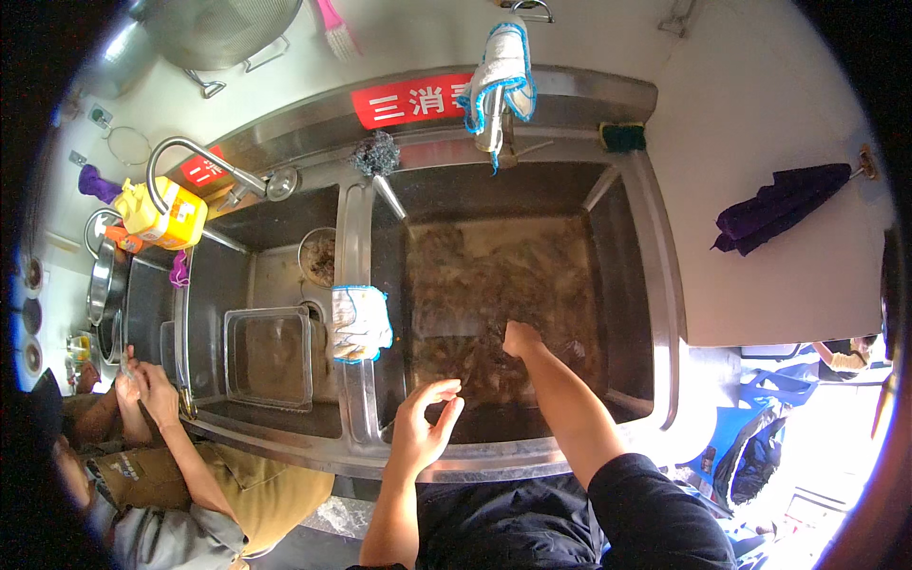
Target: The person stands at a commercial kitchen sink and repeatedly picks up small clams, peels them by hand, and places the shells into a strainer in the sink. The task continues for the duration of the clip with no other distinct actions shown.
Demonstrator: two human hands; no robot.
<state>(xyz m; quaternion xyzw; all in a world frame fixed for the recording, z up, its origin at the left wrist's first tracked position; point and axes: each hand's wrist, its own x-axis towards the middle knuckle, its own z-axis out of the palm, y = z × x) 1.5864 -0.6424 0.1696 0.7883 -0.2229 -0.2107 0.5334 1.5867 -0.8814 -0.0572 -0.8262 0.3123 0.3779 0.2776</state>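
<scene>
Before me is a stainless-steel sink basin (634, 285) filled with murky brown water. My right hand (521, 339) dips into this water near its middle; the fingers are partly under the surface, and whether they hold something cannot be told. Above the near left part of the basin, my left hand (429, 420) has its thumb and fingers apart with nothing between them. Dark, blurred shapes lie in the water. A white cloth with blue edging (361, 323) drapes over the divider to the left. Another such cloth (507, 64) is wrapped around the faucet at the back.
The left basin holds a clear plastic tub (268, 360) and a round strainer (318, 258). A steel wool scrubber (376, 153), a green sponge (623, 137) and a yellow jug (162, 214) stand along the rim. A co-worker's hands (153, 388) are at far left.
</scene>
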